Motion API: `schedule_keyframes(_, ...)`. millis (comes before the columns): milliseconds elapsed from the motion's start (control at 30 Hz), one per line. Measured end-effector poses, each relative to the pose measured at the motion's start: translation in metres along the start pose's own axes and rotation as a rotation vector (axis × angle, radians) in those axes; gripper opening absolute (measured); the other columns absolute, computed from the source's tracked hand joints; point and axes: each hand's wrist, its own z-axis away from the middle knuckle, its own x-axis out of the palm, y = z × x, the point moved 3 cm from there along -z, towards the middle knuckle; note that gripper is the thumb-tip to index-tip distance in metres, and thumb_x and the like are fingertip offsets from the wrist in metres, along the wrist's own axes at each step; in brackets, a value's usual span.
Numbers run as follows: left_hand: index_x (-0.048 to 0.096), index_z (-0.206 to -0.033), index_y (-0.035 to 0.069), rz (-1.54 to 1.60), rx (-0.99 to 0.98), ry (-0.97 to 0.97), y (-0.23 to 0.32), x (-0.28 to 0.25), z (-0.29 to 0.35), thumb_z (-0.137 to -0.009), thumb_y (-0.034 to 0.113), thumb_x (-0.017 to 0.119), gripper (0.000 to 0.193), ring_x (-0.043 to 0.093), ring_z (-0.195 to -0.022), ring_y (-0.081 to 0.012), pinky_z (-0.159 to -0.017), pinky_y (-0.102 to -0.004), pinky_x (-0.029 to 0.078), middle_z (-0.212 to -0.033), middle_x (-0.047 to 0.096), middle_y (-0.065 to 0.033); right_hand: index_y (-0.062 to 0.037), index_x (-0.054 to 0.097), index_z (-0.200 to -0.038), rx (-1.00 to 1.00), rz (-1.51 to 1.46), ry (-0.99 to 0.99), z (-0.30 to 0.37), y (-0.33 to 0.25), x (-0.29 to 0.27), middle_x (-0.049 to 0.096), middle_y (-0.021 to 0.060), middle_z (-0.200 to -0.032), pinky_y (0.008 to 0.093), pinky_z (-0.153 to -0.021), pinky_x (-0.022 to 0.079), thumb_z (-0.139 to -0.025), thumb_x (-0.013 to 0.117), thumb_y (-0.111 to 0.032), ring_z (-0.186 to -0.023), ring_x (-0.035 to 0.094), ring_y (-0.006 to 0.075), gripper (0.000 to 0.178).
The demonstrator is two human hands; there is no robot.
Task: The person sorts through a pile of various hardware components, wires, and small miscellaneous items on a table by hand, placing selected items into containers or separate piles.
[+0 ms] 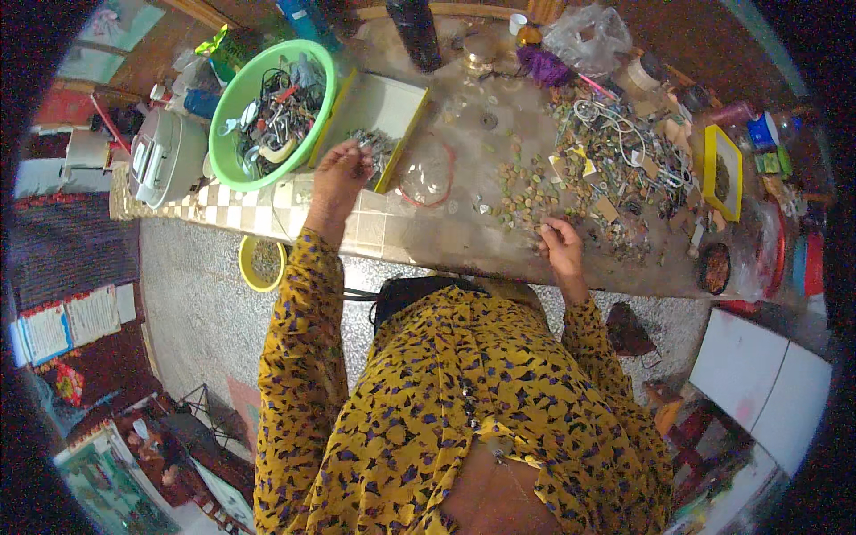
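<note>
My left hand (pixel 337 185) is closed, with its fingertips above the near left edge of a shallow white box (pixel 385 100) with yellow sides. Small grey metal-looking pieces (pixel 379 145) lie heaped in the box's near half. Whatever those fingers pinch, if anything, is too small to make out. At the table's near edge my right hand (pixel 563 248) is also closed, thumb against fingers. It is beside scattered small green and brown pieces (pixel 526 178); its fingertips show nothing I can name.
Left of the box stands a green basin (pixel 327 111) of mixed metal odds and ends. A tangle of pale cord (pixel 624 134) lies among scraps at the right, before a yellow-framed tray (pixel 738 178). A yellow bucket (pixel 245 267) stands on the floor below.
</note>
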Motion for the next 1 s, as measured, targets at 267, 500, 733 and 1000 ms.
schedule_keyframes(267, 0.056, -0.090, 0.002, -0.318, 0.206, 0.163, 0.077, -0.085, -0.055, -0.076, 0.000, 0.053, 0.015, 0.054, -0.066, -0.0144, -0.057, -0.0222, 0.046, -0.081, 0.057, -0.0058, -0.0025, 0.057, -0.094, 0.007, 0.047, 0.142, 0.033, 0.023, -0.014, 0.055, 0.0006, -0.070, 0.0222, -0.053, 0.042, -0.079, 0.057, -0.017, -0.060, 0.051, 0.0077, 0.021)
schedule_keyframes(500, 0.061, -0.085, 0.003, -1.367, 0.520, 0.502, 0.106, -0.129, -0.073, -0.074, 0.008, 0.056, 0.014, 0.059, -0.064, -0.0161, -0.050, -0.0281, 0.042, -0.077, 0.062, -0.0072, -0.0039, 0.055, -0.094, 0.066, 0.121, 0.206, 0.050, 0.030, -0.028, 0.053, 0.0015, -0.073, 0.0241, -0.055, 0.041, -0.081, 0.055, -0.020, -0.061, 0.048, 0.0100, 0.021)
schedule_keyframes(733, 0.060, -0.087, 0.003, -1.706, 0.653, 0.401, 0.096, -0.130, -0.081, -0.070, 0.011, 0.056, 0.019, 0.059, -0.070, -0.0293, -0.061, -0.0370, 0.044, -0.078, 0.061, -0.0152, -0.0034, 0.056, -0.093, -0.065, 0.206, 0.235, 0.031, 0.022, -0.033, 0.055, 0.0024, -0.076, 0.0236, -0.057, 0.043, -0.081, 0.055, -0.019, -0.064, 0.051, 0.0111, 0.020)
schedule_keyframes(1000, 0.054, -0.104, 0.005, -1.831, 0.668, 0.422, 0.111, -0.139, -0.077, -0.074, 0.014, 0.055, 0.031, 0.055, -0.082, -0.0318, -0.070, -0.0403, 0.043, -0.090, 0.057, -0.0175, -0.0022, 0.057, -0.091, 0.043, 0.010, 0.161, 0.013, 0.021, -0.042, 0.056, 0.0017, -0.072, 0.0234, -0.050, 0.043, -0.081, 0.055, -0.020, -0.059, 0.052, 0.0090, 0.020)
